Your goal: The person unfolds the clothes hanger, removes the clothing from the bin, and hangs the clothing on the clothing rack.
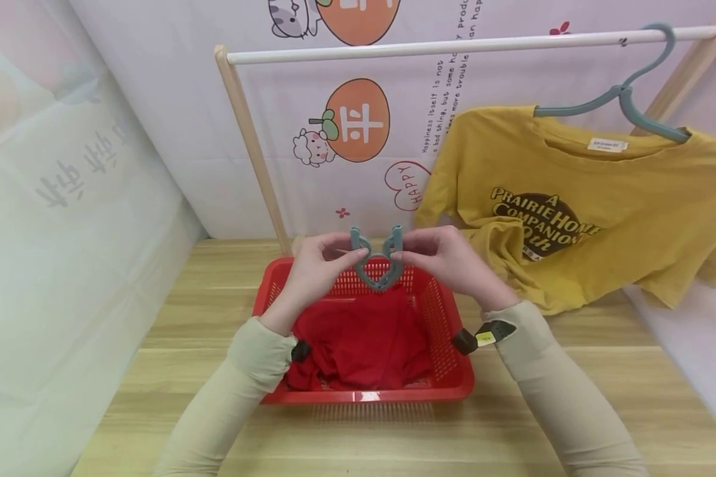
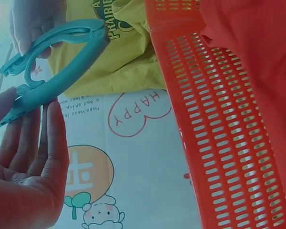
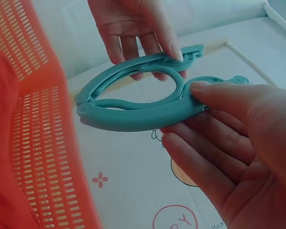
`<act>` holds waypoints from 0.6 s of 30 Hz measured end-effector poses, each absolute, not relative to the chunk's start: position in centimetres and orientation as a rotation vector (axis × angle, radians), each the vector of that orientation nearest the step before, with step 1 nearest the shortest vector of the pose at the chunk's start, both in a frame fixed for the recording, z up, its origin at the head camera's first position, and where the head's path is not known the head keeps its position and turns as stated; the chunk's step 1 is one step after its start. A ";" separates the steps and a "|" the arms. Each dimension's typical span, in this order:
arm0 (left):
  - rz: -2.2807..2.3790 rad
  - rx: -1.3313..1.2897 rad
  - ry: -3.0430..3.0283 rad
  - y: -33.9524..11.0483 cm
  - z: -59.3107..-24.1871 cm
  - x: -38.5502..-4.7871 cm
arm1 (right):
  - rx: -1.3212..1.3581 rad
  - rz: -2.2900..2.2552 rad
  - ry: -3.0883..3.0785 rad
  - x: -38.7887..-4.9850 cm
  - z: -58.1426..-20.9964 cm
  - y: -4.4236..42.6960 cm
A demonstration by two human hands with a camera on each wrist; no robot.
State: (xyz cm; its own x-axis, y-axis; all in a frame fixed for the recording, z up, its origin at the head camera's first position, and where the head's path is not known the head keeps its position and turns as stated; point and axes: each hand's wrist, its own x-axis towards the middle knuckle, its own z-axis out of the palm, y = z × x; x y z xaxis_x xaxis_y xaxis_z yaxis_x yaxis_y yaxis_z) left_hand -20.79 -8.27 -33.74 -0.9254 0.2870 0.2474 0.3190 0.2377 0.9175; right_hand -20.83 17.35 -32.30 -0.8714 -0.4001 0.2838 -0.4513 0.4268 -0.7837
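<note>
One folded teal hanger (image 3: 138,117) is pinched by the left hand (image 1: 315,270) and right hand (image 1: 453,264), one side each, near a red basket (image 1: 366,397) holding crumpled red cloth (image 1: 372,338).

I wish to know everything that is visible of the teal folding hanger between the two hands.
The folding hanger is teal and looks like smooth plastic. Two slim, curved arms meet at a joint, with a curved, hook-like piece between them. It is folded, its free ends apart. In the head view, its joint points down, seen against the red basket. The left hand and right hand grip one end each.
</note>
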 end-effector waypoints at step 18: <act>-1.718 -0.645 -2.499 -8.4 -33.7 -20.4 | 0.838 1.387 -2.624 -21.3 -31.3 16.9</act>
State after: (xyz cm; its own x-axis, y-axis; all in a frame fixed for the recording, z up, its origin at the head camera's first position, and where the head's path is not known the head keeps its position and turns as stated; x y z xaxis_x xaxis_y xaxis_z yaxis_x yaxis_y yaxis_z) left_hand -20.42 -8.36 -33.70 -0.9126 0.3124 0.2638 0.3582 0.2996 0.8843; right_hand -21.34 16.87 -31.32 -0.8508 -0.4359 0.2934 -0.4879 0.4482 -0.7490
